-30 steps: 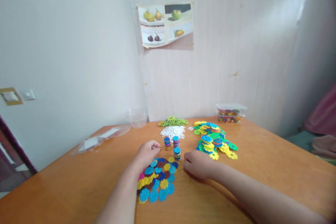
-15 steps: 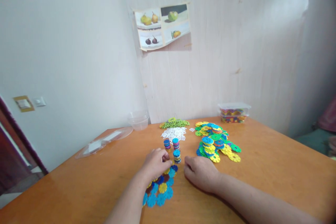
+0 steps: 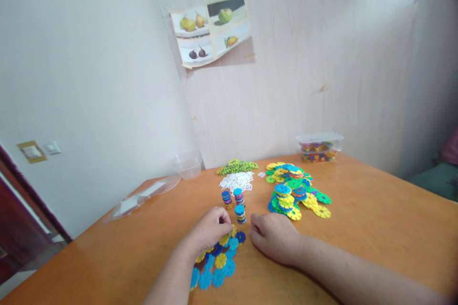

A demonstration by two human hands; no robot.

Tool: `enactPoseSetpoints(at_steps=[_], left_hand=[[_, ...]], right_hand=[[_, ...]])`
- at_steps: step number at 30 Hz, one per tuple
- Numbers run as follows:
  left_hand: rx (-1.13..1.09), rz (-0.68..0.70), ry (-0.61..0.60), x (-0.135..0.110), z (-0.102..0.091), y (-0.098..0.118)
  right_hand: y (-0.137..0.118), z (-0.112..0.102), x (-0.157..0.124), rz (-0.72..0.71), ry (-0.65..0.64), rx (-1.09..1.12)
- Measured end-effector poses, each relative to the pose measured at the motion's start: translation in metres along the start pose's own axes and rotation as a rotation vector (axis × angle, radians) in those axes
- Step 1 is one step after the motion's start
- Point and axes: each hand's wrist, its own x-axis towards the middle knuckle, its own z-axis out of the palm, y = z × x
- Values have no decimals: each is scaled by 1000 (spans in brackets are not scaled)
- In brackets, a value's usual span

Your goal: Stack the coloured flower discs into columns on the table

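The counter point(image 3: 132, 252) carried all of the work pieces. A heap of large discs point(image 3: 294, 184), mainly yellow, green and blue, occupied the right side, beyond your right hand point(image 3: 274, 238). The pile of small discs point(image 3: 219, 276) lay nearest you, partly hidden under your left hand point(image 3: 211, 229) and forearm.

Your right hand rested at the same station as a second earlier, just right of the nearest stack. Its fingers were curled inward; their tips were hidden, so you could not confirm whether they held anything.

Your left hand had changed position: it had swung from beside the stacks to the far edge of the small-disc pile. Its thumb and fingers were drawn to a narrow gap — whether they gripped a disc could not be determined. This shift placed them at the loose supply, apart from the finished columns.

Three upright stacks stood beyond the pile: near point(image 3: 240, 214), far point(image 3: 239, 197) and left point(image 3: 226, 199).

At the smallest scale, a yellow disc point(image 3: 234, 230) lay beside your left fingertips; a dark blue disc point(image 3: 240, 237) sat at the pile's right edge.
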Motion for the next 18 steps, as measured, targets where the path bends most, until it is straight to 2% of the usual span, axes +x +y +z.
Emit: enactPoseSetpoints(at_steps=[4,8,10,14,18], left_hand=[[-191,-72,48,0,-8,3],[-287,-124,195,12,-15,-14],[-274,-168,262,18,-16,-25],[-208,-158,348,26,-16,-40],[-87,-205,345,29,-18,-44]], right_hand=[[-1,-2,0,3,-7,2],[0,-2,0,3,-19,14],[0,-1,0,0,-19,19],[1,-1,0,-8,-12,25],[1,0,0,-13,7,22]])
